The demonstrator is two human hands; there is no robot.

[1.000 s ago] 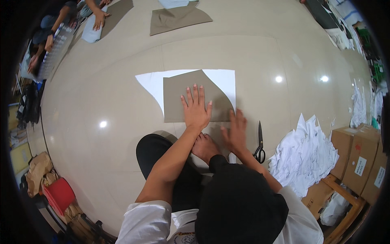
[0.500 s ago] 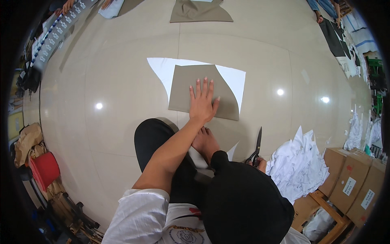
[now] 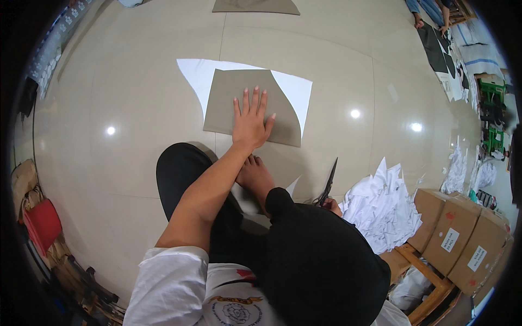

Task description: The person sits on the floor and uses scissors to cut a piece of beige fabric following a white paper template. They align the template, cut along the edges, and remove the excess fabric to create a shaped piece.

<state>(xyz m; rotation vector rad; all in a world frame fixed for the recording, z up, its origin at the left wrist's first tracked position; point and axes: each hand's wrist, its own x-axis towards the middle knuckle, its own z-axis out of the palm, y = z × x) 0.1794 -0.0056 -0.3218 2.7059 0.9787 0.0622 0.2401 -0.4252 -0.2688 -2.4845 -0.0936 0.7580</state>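
My left hand (image 3: 251, 124) lies flat with fingers spread on a taupe, flat-cut piece (image 3: 217, 103), which looks like card or stiff fabric. Beneath that piece is a larger white sheet (image 3: 300, 92); its corners stick out at the far left and along the right side. Off to the right, beside my knee, my right hand (image 3: 333, 206) grips a pair of dark scissors (image 3: 329, 180), blades pointing up and away. The blades look closed, and my knee partly hides this hand. A small white pointed scrap (image 3: 292, 187) shows between my foot and the scissors.
A heap of white offcuts (image 3: 380, 209) lies to the right, next to cardboard boxes (image 3: 451, 233) and a wooden frame (image 3: 427, 263). Another taupe piece (image 3: 255, 5) is at the far edge. Another person's hands (image 3: 443, 30) are over dark pieces (image 3: 434, 51) at the far right.
The whole view has shifted, so things appear further left and higher. My left hand stays flat on the taupe piece and my right hand still holds the scissors.
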